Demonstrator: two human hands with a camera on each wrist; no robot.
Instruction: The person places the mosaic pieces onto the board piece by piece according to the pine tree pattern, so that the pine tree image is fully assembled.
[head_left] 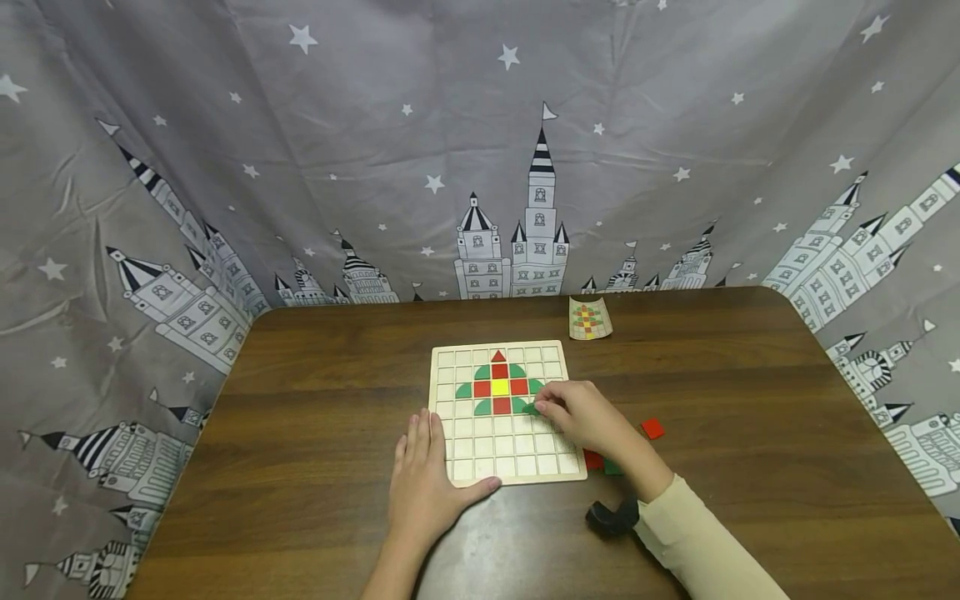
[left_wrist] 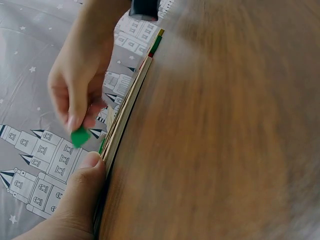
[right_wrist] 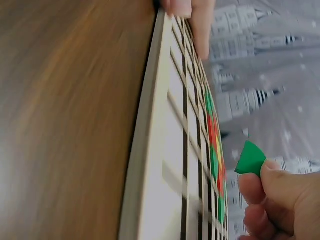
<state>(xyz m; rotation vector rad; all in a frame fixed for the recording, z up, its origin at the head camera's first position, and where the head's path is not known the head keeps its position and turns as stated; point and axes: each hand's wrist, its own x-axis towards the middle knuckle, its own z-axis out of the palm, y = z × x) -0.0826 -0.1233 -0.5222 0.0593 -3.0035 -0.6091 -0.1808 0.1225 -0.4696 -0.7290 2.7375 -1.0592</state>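
A square wooden grid board (head_left: 465, 447) lies on the table, its upper cells filled with red, green and yellow pieces around a yellow square (head_left: 500, 387). My right hand (head_left: 581, 412) is over the board's right side and pinches a green quarter-circle piece (right_wrist: 251, 159) between thumb and fingertips. In the right wrist view the piece is held just off the board. My left hand (head_left: 427, 487) rests at the board's lower left corner, fingers along the left edge and thumb on the front edge.
A small pattern card (head_left: 590, 319) with a similar coloured design lies at the table's back edge. Right of the board are a loose red square (head_left: 652, 428) and red and green pieces (head_left: 593, 459), partly behind my right forearm. A grey curtain (head_left: 360, 125) hangs behind the table.
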